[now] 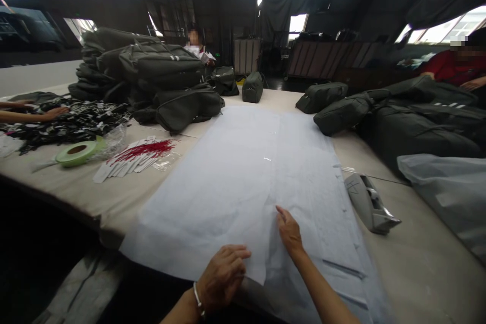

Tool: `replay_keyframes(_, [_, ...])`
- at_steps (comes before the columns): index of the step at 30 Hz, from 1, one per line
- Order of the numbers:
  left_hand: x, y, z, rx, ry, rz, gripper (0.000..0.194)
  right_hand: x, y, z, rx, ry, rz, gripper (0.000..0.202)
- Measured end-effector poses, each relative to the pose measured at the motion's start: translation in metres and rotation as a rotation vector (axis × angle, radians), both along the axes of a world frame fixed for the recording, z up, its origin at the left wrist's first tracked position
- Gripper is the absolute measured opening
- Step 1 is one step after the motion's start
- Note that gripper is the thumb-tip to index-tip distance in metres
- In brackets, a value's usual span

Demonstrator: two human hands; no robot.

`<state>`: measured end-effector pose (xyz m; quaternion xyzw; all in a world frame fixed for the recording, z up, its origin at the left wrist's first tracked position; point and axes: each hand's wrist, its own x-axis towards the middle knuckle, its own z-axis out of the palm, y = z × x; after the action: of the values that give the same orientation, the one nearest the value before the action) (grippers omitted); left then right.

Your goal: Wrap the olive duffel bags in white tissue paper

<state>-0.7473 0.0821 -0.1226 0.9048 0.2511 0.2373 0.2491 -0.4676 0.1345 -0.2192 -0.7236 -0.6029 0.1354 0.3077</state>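
A large, thin white sheet, apparently in overlapping layers, lies across the table in front of me. At its near edge, my left hand, with a bracelet on the wrist, has its fingers curled over the material; the thumb is hidden. To the right and farther in, my right hand rests by the fold line, index finger stretched out. It seems to touch the sheet without gripping it. Right of the sheet stands a tape dispenser.
Dark green bags are piled at the back left, with more bags on the right. White tags with red strings, a green tape roll and dark straps lie left. Another person's hands reach over the straps.
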Motion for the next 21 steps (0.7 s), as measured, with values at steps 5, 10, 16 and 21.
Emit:
replay_keyframes(5, [0.007,-0.006,-0.042,0.006,0.225,-0.212,0.023,0.012,-0.028,0.012,0.163,-0.003,-0.019,0.046])
replay_keyframes(10, [0.009,-0.009,-0.062,0.036,0.234,-0.238,0.020,-0.002,-0.042,0.022,0.208,-0.042,0.186,0.037])
replay_keyframes(16, [0.007,-0.011,-0.056,0.053,0.239,-0.211,0.023,-0.009,-0.052,0.025,0.202,-0.064,0.300,0.040])
replay_keyframes(21, [0.001,-0.015,-0.054,0.058,0.266,-0.211,0.026,-0.011,-0.056,0.026,0.168,-0.097,0.356,0.040])
